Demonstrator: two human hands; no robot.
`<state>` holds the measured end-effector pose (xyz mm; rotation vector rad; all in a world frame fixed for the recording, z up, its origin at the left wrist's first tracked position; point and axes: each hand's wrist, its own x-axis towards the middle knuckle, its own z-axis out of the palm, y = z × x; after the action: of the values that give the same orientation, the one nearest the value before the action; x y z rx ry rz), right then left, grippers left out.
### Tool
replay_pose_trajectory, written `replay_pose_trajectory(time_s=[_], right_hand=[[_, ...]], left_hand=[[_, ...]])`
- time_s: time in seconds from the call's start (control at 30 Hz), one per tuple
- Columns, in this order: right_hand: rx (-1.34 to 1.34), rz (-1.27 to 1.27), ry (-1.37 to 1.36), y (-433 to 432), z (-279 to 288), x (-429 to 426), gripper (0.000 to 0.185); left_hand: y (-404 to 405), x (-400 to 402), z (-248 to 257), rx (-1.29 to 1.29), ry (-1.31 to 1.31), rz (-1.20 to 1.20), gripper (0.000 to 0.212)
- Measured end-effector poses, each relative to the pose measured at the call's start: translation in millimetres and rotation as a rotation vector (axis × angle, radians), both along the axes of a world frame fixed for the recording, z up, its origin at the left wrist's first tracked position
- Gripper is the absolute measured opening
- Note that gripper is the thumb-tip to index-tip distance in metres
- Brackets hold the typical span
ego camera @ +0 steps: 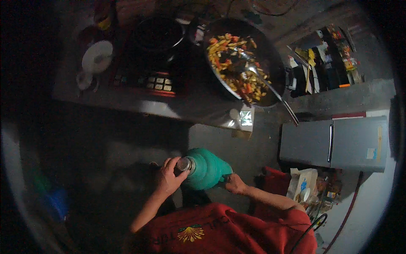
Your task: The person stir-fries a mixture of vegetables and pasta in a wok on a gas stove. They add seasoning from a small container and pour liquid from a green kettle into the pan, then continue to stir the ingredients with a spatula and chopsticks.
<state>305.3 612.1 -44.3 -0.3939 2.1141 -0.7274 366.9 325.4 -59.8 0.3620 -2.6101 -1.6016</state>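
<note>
A green jug or kettle (206,170) with a round metal mouth or cap (184,163) at its left end is held in front of my red shirt. My left hand (171,177) grips the metal end between thumb and fingers. My right hand (234,183) is closed around the handle on the jug's right side. Above it, a dark wok (274,63) holds chopped, cooked food (228,47) in yellow and orange pieces. A metal ladle or spoon (276,92) rests in the food, its handle over the wok's rim.
A dark stove (158,68) stands on the counter (127,104) left of the wok. White lids or dishes (97,57) lie farther left. At the right are a grey refrigerator (304,143), a shelf of packets (345,60) and a cardboard box (293,182). The left side is very dark.
</note>
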Motion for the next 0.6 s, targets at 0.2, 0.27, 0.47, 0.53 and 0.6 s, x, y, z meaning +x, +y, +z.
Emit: replay_pose_trajectory(time_s=[0.2,0.27,0.47,0.53,0.6], right_hand=[[0.058,-0.031,0.042,33,28,6,0.026],[0.056,-0.085,0.047,40,47,4,0.026],[0.115,-0.268,-0.055,65,108,2,0.024],[0.076,-0.383,-0.117,69,138,-6,0.024],[-0.014,-0.529,-0.156,67,170,-14,0.029]], left_hand=[[23,-48,75,0.041,0.061,-0.088,0.032],[33,-62,92,-0.026,0.187,-0.101,0.030],[49,-82,134,0.380,0.090,0.027,0.029],[48,-81,131,0.583,0.025,-0.072,0.031],[50,-81,117,0.749,-0.056,-0.192,0.032]])
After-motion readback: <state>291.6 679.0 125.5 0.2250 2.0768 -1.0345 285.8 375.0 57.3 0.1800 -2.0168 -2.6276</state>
